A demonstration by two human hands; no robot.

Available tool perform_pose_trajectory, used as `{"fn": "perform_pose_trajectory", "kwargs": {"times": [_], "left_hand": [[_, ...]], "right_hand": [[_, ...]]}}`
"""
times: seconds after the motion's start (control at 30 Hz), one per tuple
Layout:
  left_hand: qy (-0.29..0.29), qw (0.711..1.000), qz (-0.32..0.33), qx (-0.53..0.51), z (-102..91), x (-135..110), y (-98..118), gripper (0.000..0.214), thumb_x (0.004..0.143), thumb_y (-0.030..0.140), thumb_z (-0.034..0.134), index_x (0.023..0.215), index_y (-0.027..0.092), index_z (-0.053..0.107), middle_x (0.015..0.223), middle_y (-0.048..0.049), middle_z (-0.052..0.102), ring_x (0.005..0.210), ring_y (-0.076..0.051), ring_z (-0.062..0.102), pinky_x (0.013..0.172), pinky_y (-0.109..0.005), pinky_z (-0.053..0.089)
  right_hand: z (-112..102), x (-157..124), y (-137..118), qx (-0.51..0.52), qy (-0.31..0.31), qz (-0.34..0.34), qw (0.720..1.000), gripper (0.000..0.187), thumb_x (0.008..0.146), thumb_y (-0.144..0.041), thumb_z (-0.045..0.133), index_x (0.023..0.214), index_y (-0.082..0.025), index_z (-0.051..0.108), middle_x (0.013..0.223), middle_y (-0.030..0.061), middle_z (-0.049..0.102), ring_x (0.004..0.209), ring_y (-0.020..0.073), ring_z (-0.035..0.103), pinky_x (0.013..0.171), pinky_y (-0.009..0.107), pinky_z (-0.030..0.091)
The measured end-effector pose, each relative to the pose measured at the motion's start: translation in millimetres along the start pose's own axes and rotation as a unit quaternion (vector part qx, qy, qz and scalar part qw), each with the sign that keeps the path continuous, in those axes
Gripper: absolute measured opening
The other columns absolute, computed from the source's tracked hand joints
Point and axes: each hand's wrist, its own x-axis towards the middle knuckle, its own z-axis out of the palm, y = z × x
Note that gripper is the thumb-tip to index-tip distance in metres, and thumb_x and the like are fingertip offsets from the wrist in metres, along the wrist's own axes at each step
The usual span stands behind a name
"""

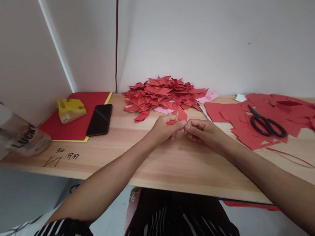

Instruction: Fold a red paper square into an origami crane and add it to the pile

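Note:
A small piece of folded red paper (182,114) is pinched between my two hands, just above the wooden table. My left hand (167,127) grips it with thumb and fingers from the left. From the right, the thumb and fingertips of my right hand (201,129) close on its lower corner. Part of the paper is hidden behind my fingers. Just beyond my hands rises a heap of folded red paper pieces (160,93), with a few pink ones among them.
Black-handled scissors (268,124) lie on red paper sheets (292,106) at the right. A pen (204,112) lies near the heap. To the left are a phone (100,119), a yellow packet (71,109) on a red folder (62,134) and a clear bottle (19,130). The table's front edge (183,191) is close.

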Motion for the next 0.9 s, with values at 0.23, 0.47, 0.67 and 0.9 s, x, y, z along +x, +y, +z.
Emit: {"fn": "perform_pose_trajectory", "kwargs": {"times": [0.23, 0.47, 0.67, 0.9], "left_hand": [[0.004, 1.0, -0.012, 0.01, 0.8, -1.0, 1.7, 0.042, 0.078, 0.049, 0.067, 0.062, 0.017, 0.045, 0.043, 0.0078, 0.043, 0.037, -0.004, 0.037, 0.042, -0.019, 0.028], [0.005, 1.0, -0.015, 0.004, 0.8, -0.4, 1.7, 0.043, 0.078, 0.049, 0.067, 0.061, 0.017, 0.044, 0.044, 0.0082, 0.042, 0.037, -0.003, 0.036, 0.042, -0.018, 0.028], [0.004, 1.0, -0.027, 0.006, 1.0, -0.2, 1.5, 0.041, 0.078, 0.047, 0.067, 0.062, 0.017, 0.044, 0.043, 0.0082, 0.041, 0.037, -0.003, 0.036, 0.041, -0.018, 0.027], [0.0, 1.0, -0.025, 0.001, -0.3, 0.6, -0.5, 0.041, 0.079, 0.048, 0.067, 0.062, 0.017, 0.045, 0.044, 0.008, 0.041, 0.037, -0.004, 0.036, 0.041, -0.018, 0.029]], "right_hand": [[-0.4, 0.3, 1.1, -0.008, 0.006, 0.001, 1.0, 0.038, 0.089, -0.053, 0.054, 0.073, -0.018, 0.054, 0.061, -0.0032, 0.05, 0.051, 0.0081, 0.039, 0.049, 0.025, 0.026], [-0.2, -0.5, -1.0, -0.009, 0.006, 0.003, 1.0, 0.037, 0.087, -0.052, 0.058, 0.072, -0.018, 0.054, 0.061, -0.0036, 0.049, 0.051, 0.008, 0.039, 0.048, 0.025, 0.025], [-0.5, -0.9, -0.4, -0.029, 0.006, -0.007, 1.0, 0.039, 0.089, -0.053, 0.054, 0.073, -0.019, 0.054, 0.062, -0.0027, 0.051, 0.053, 0.009, 0.041, 0.051, 0.025, 0.028], [-0.2, -0.9, 0.8, -0.037, 0.004, -0.007, 0.999, 0.039, 0.091, -0.053, 0.051, 0.073, -0.019, 0.054, 0.061, -0.003, 0.049, 0.053, 0.009, 0.04, 0.051, 0.025, 0.028]]}}
